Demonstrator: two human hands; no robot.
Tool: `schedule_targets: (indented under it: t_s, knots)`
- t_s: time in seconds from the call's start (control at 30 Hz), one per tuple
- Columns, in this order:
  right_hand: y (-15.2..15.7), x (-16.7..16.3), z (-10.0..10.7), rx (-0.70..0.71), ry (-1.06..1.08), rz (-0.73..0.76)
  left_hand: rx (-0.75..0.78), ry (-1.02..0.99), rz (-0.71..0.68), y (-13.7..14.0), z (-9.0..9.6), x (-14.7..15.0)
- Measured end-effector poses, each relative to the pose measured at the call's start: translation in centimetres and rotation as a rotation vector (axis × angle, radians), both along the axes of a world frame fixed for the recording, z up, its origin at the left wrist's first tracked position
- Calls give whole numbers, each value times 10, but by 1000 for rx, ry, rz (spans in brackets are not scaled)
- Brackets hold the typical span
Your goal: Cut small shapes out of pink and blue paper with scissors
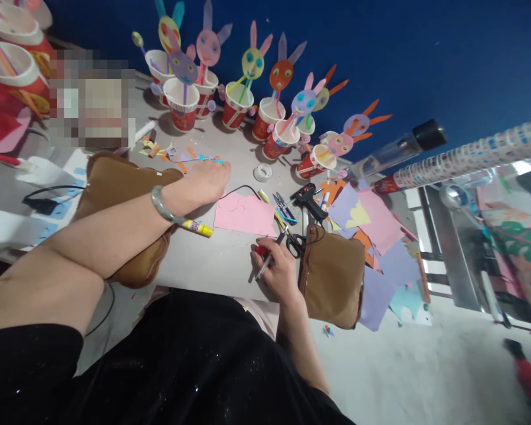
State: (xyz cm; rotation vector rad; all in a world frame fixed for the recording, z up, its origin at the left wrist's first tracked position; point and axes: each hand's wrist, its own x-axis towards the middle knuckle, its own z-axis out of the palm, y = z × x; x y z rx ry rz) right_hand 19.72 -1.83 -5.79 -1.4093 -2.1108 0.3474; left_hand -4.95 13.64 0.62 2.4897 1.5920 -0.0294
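My left hand [206, 180], with a bangle on the wrist, reaches over the table beside small blue bits [207, 158]; its fingers are mostly hidden behind the back of the hand. My right hand [278, 268] is closed around a slim pen-like stick [264, 267], with something red [261, 250] at the fingers. Black-handled scissors [295, 245] lie just beyond the right hand. Between the hands rests a pink paper sheet [243, 212] with faint drawn outlines. A yellow glue stick [198, 228] is near my left wrist.
Paper cups with rabbit faces [274, 139] line the back wall. A black glue gun [310, 200], pliers [284, 206] and a tape roll [262, 172] lie mid-table. Brown cushions [334, 277] flank the work area. Coloured paper [383, 221] piles up at right; power strips [66, 198] stand left.
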Motion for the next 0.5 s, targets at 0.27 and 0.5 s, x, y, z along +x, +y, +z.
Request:
schedule_targets:
  t_s: [0.27,0.5]
  knots:
    - [-1,-2,-2,30,-9,4,55,22,10,4,-10,-2]
    - [-2,-5,0,28,-27,-20,86,-18,64,4,-3,-1]
